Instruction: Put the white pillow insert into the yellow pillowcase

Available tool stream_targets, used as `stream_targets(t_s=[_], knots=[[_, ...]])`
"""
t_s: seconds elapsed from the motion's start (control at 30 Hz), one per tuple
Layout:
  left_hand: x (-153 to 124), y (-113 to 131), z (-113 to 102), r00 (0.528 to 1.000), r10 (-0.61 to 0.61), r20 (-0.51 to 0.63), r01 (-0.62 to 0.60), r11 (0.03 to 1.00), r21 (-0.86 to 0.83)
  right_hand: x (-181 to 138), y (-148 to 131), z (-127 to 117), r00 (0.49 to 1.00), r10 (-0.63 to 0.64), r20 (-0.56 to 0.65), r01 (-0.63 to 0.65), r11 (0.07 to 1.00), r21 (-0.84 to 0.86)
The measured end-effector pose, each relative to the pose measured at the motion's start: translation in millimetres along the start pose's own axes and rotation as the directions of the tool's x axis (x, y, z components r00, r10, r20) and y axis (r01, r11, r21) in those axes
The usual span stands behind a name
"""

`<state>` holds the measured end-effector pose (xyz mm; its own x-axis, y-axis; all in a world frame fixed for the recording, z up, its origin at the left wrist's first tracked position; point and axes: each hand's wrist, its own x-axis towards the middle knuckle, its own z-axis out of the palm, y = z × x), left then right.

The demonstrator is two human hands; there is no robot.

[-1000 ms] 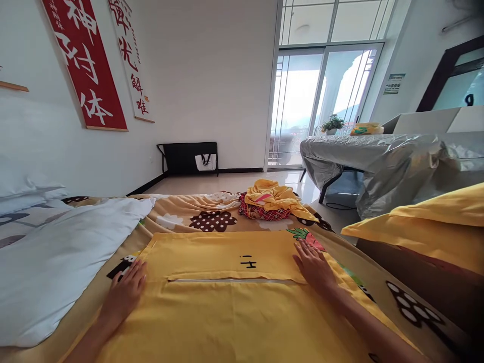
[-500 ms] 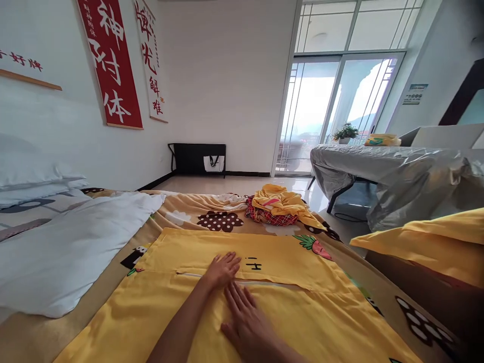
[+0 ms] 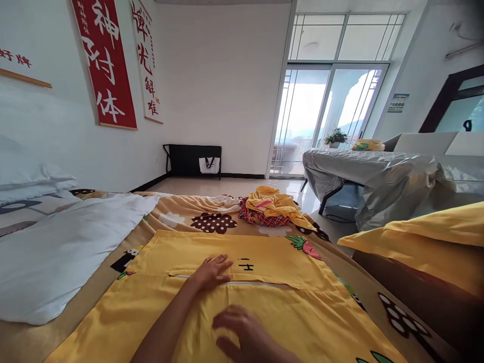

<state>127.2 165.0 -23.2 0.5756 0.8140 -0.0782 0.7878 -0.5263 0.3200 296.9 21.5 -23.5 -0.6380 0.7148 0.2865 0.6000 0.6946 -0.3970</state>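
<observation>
A yellow pillowcase point(image 3: 264, 262) lies flat on the patterned bed sheet point(image 3: 181, 212) in front of me, its flap edge running across the middle. My left hand point(image 3: 212, 271) rests flat on that flap edge, fingers stretched out. My right hand point(image 3: 242, 335) hovers low over the near part of the pillowcase, fingers loosely curled, nothing in it.
A white duvet point(image 3: 56, 247) lies at the left, pillows behind it. A bundle of yellow and red checked cloth point(image 3: 270, 207) sits at the far end of the bed. A yellow pillow point(image 3: 427, 237) is at the right. A plastic-covered table point(image 3: 378, 169) stands beyond.
Both hands came in from the pillowcase's sides to its middle. Since half a second ago the right hand has drawn back toward me and curled its fingers; the left stays on the flap.
</observation>
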Motion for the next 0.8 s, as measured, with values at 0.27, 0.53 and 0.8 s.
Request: stream_targets(t_s=[0.27, 0.53, 0.8], knots=[[4.0, -6.3, -6.2, 0.997, -0.043, 0.058, 0.040, 0.998, 0.051, 38.8, 38.3, 10.7, 0.948, 0.281, -0.150, -0.294, 0.953, -0.075], [28.2, -21.5, -13.5, 0.985, -0.172, 0.019, 0.170, 0.982, 0.081, 19.4, 24.1, 25.5, 0.980, 0.197, -0.024, -0.198, 0.980, -0.020], [56.8, -30.3, -15.4, 0.955, -0.186, -0.231, 0.232, 0.954, 0.190, 30.3, 48.9, 67.7, 0.996, -0.077, 0.038, 0.082, 0.986, -0.142]])
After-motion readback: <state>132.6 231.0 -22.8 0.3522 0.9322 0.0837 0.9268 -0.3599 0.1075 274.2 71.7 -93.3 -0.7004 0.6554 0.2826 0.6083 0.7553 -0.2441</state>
